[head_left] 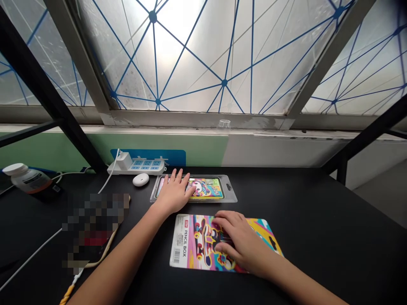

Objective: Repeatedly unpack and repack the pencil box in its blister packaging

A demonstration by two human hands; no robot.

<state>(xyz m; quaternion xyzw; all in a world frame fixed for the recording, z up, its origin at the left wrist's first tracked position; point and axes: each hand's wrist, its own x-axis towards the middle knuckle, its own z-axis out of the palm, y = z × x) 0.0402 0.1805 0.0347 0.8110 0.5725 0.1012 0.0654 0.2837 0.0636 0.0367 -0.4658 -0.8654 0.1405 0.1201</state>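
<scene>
My left hand lies with fingers spread on a clear plastic blister pack near the back of the black table. Inside that pack is a colourful cartoon pencil box, its left part covered by my fingers. Closer to me, a printed cardboard backing card marked "PENCIL BOX" lies flat. My right hand rests over the card's middle and right side, fingers apart and slightly bent, hiding part of the print.
A white power strip with a plugged-in charger stands against the wall, a round white case before it. At left are a white-capped bottle, cables and a blurred-out flat item. Black frame bars flank the black table.
</scene>
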